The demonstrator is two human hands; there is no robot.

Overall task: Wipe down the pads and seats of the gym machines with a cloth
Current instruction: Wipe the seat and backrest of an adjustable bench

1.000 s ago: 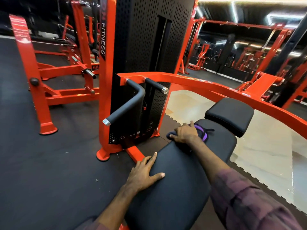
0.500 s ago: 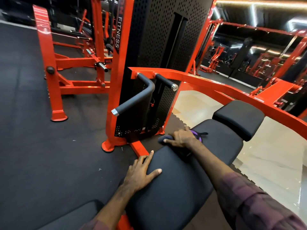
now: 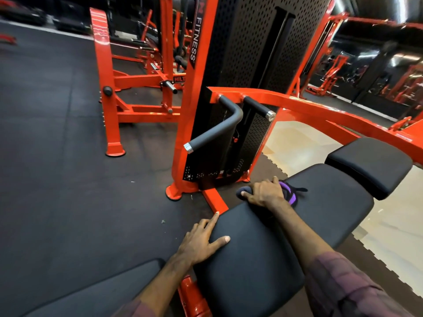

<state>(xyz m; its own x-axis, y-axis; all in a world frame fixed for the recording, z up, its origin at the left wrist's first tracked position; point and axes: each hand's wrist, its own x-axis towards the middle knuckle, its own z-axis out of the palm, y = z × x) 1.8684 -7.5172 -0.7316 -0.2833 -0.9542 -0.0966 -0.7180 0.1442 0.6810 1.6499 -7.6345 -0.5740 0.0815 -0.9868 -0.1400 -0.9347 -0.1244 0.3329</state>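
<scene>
Left hand (image 3: 201, 242) lies flat with fingers spread on the near left edge of the long pad (image 3: 281, 243), holding nothing, placed as it was a second ago. Right hand (image 3: 266, 193) presses the dark, purple-trimmed cloth (image 3: 289, 192) under curled fingers at the pad's far left edge, having slid slightly left since then. Judgement: this pad is mid-wipe, while the small pad (image 3: 368, 167) to the right looks untouched.
</scene>
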